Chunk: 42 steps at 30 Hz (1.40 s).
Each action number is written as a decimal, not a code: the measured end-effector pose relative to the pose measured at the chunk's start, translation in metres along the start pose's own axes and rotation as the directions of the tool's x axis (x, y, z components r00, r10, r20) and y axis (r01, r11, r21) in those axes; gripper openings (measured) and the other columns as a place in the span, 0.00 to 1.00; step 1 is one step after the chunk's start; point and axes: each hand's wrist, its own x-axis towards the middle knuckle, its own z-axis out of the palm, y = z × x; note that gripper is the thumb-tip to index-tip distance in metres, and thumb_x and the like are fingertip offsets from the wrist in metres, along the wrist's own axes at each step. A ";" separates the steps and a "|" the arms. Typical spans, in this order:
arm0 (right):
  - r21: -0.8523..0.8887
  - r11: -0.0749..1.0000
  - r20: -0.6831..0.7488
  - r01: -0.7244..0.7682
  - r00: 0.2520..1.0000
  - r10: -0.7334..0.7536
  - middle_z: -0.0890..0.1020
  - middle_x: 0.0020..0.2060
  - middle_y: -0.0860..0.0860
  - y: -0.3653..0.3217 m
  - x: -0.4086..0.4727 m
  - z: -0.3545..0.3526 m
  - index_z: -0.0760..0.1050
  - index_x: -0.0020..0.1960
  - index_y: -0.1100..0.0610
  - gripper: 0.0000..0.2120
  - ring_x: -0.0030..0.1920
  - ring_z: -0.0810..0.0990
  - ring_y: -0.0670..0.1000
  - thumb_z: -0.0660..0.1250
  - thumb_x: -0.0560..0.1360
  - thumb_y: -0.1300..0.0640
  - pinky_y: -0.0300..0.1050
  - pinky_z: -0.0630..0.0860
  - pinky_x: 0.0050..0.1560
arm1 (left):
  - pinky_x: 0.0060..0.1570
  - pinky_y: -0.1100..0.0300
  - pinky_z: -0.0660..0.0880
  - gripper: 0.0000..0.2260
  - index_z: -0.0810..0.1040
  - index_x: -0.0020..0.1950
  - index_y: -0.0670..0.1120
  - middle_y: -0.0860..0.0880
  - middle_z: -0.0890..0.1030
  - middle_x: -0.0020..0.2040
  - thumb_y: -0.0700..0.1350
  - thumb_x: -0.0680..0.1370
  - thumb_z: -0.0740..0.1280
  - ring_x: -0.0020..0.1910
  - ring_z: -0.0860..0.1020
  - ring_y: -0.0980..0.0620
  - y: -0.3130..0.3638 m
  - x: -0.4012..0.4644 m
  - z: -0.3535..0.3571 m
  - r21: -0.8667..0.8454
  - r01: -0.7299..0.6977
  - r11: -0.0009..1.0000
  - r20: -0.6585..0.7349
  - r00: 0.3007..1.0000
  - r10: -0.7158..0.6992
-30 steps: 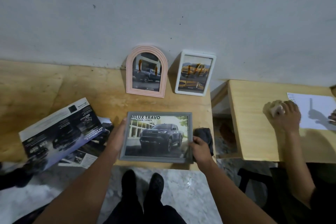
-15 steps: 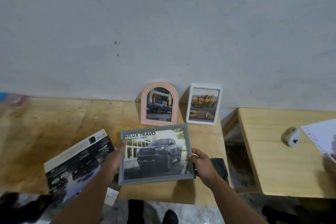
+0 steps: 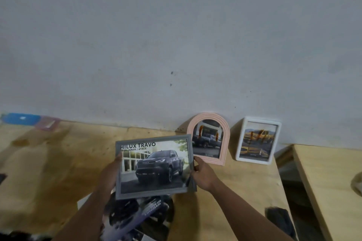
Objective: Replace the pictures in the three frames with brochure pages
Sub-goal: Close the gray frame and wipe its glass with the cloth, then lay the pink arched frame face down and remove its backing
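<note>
Two bare hands hold a grey frame (image 3: 154,166) up above a wooden table (image 3: 58,162), tilted slightly, its picture facing the camera. The picture shows a dark pickup truck under the words "HILUX TRAVO". The left hand (image 3: 109,174) grips the frame's left edge, mostly hidden behind it. The right hand (image 3: 201,174) grasps the right edge, thumb on the front. Just beyond the right hand, a pink arched frame (image 3: 207,139) leans against the wall (image 3: 176,35), holding a truck picture. Further right of it stands a white frame (image 3: 258,141) with a yellow truck picture. Below the held frame, an open brochure (image 3: 137,219) lies on the table, partly under the left forearm.
</note>
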 end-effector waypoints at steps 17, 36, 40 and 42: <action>0.162 0.981 -0.085 -0.106 0.989 0.121 0.68 0.77 0.55 -0.058 0.140 0.046 0.54 0.81 0.55 0.39 0.74 0.71 0.58 0.69 0.77 0.51 0.54 0.74 0.69 | 0.68 0.37 0.72 0.45 0.74 0.73 0.50 0.45 0.78 0.68 0.80 0.66 0.65 0.63 0.78 0.44 0.071 0.169 -0.027 -0.148 -0.149 0.978 0.197 0.964 0.177; 0.107 0.991 -0.652 -0.081 0.747 0.131 0.77 0.65 0.54 0.012 0.028 -0.069 0.68 0.74 0.56 0.21 0.61 0.77 0.52 0.66 0.81 0.58 0.48 0.76 0.59 | 0.63 0.47 0.78 0.22 0.71 0.72 0.60 0.52 0.70 0.74 0.53 0.80 0.72 0.69 0.74 0.49 0.054 0.039 0.152 0.174 -0.497 0.850 0.292 0.850 0.437; 0.109 0.984 -0.497 -0.139 0.850 0.174 0.75 0.70 0.55 0.022 0.047 -0.105 0.62 0.77 0.55 0.28 0.68 0.76 0.57 0.68 0.80 0.57 0.55 0.76 0.66 | 0.71 0.43 0.72 0.31 0.62 0.81 0.55 0.49 0.66 0.80 0.54 0.81 0.71 0.76 0.68 0.45 0.058 0.013 0.199 0.227 -0.420 0.879 0.386 0.867 0.315; 0.111 0.981 -0.427 -0.161 0.883 0.194 0.72 0.74 0.55 0.027 0.058 -0.117 0.57 0.81 0.55 0.33 0.72 0.73 0.59 0.68 0.81 0.56 0.57 0.73 0.69 | 0.69 0.46 0.72 0.31 0.62 0.82 0.53 0.50 0.69 0.77 0.50 0.81 0.70 0.75 0.70 0.45 0.055 0.001 0.215 0.230 -0.401 0.887 0.386 0.874 0.295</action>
